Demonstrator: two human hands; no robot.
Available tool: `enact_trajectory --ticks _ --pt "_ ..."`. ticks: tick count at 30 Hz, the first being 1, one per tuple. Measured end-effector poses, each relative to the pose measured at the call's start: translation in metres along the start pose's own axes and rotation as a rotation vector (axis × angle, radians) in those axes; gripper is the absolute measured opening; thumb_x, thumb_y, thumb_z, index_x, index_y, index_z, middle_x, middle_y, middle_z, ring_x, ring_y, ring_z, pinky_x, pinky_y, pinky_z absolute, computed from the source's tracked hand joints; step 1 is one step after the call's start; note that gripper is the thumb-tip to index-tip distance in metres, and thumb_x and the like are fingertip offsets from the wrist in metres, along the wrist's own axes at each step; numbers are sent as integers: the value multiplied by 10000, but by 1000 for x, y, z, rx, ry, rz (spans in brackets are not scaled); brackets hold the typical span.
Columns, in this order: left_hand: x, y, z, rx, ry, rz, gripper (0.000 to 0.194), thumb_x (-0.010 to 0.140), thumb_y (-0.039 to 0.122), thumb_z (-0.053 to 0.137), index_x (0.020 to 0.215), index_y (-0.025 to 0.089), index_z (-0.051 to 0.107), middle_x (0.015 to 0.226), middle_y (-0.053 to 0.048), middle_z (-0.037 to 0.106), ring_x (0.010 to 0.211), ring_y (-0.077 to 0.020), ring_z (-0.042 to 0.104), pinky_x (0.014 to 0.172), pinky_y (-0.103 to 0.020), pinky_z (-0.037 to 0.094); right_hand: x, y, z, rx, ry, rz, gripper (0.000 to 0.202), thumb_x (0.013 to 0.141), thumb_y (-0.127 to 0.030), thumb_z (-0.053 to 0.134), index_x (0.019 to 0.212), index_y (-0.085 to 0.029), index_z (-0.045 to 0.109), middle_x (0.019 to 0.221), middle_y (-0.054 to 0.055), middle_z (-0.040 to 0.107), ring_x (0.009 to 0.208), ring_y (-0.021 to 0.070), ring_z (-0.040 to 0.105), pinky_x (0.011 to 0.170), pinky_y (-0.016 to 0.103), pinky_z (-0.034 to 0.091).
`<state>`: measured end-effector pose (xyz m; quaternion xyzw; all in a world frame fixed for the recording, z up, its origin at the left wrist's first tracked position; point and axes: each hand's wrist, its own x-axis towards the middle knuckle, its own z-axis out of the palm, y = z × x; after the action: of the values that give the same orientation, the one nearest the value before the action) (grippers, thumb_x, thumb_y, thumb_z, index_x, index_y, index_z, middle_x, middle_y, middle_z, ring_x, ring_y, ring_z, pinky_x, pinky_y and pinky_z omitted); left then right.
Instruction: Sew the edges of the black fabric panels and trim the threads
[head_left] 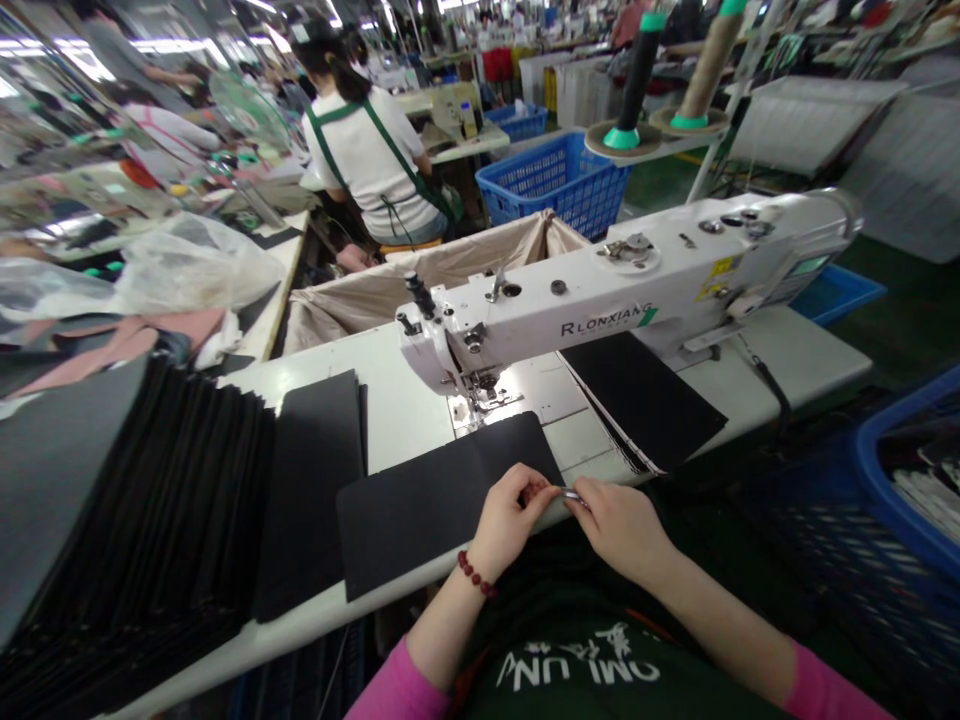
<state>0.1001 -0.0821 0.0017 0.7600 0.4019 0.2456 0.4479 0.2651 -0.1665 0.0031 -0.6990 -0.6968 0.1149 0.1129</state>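
Near the table's front edge, my left hand (512, 510) and my right hand (619, 525) meet, fingers closed. Between their fingertips shows a small shiny metal tool (572, 494); most of it is covered, and its exact kind cannot be made out. My right hand grips it, and my left thumb and forefinger pinch at its other end. Just beyond my left hand lies a flat black panel (442, 485) with rounded corners, its far edge close to the needle area of a white sewing machine (592, 290). The needle area is lit.
At left stand a thick stack of dark panels (165, 480) and a few more black panels (315, 480). More panels (637, 390) lie under the machine arm. A fabric-lined bin (420, 280), blue baskets (555, 180) and a seated co-worker (367, 150) are beyond the table.
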Motion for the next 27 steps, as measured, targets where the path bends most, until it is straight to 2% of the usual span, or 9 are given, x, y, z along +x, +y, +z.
enact_trajectory --ticks 5,8,10,13,16,19,21,23,27 --pt "-8 3 -13 -14 -27 27 249 930 361 535 768 183 598 746 -11 579 665 -135 526 619 -252 422 2 9 -5 21 13 18 241 992 -340 375 839 -220 516 740 24 643 655 183 609 549 294 323" --pt "-28 1 -41 14 -221 197 356 970 385 446 720 186 601 713 -24 585 688 -146 554 660 -266 436 2 19 -10 103 49 50 238 979 -413 406 898 -224 525 810 21 648 688 182 623 572 287 381" --pt "-45 -2 -65 118 -269 276 330 934 457 503 784 191 628 763 -40 609 749 -172 578 712 -293 458 3 24 -12 147 84 51 252 946 -463 469 984 -226 546 934 36 659 761 190 642 612 286 435" --pt "-72 -13 -102 379 -160 211 376 837 509 635 1082 224 623 1097 -91 626 1036 -246 580 904 -379 463 6 24 -9 149 153 5 340 921 -438 522 1193 -235 542 1206 77 615 953 225 642 710 303 494" --pt "-97 -29 -129 615 -39 90 634 837 481 648 1392 281 417 1453 -105 421 1357 -304 362 1089 -495 336 11 17 -3 140 146 -78 440 934 -383 507 1357 -273 463 1400 69 503 1026 236 631 773 323 516" --pt "-118 -47 -142 805 -27 39 769 839 424 663 1485 296 267 1546 -100 290 1434 -332 207 1130 -597 204 15 11 3 131 49 -183 495 926 -398 521 1401 -302 426 1453 48 452 952 236 664 771 349 528" --pt "-129 -56 -147 867 -83 54 669 886 337 614 1475 309 297 1529 -84 337 1420 -308 262 1132 -611 183 15 11 5 126 -11 -231 495 917 -407 534 1394 -306 445 1442 51 466 895 238 680 753 366 533" --pt "-138 -61 -150 850 -121 93 514 937 270 531 1429 312 388 1466 -63 445 1369 -256 382 1136 -580 226 15 14 3 184 -46 -245 441 913 -401 541 1343 -314 509 1402 44 514 909 243 678 768 374 531" --pt "-144 -58 -156 747 -57 170 352 968 247 464 1308 285 547 1320 -46 600 1245 -208 539 1109 -502 349 26 14 -14 583 -24 -144 235 904 -405 562 1053 -269 683 1136 39 675 1011 236 628 849 357 500"
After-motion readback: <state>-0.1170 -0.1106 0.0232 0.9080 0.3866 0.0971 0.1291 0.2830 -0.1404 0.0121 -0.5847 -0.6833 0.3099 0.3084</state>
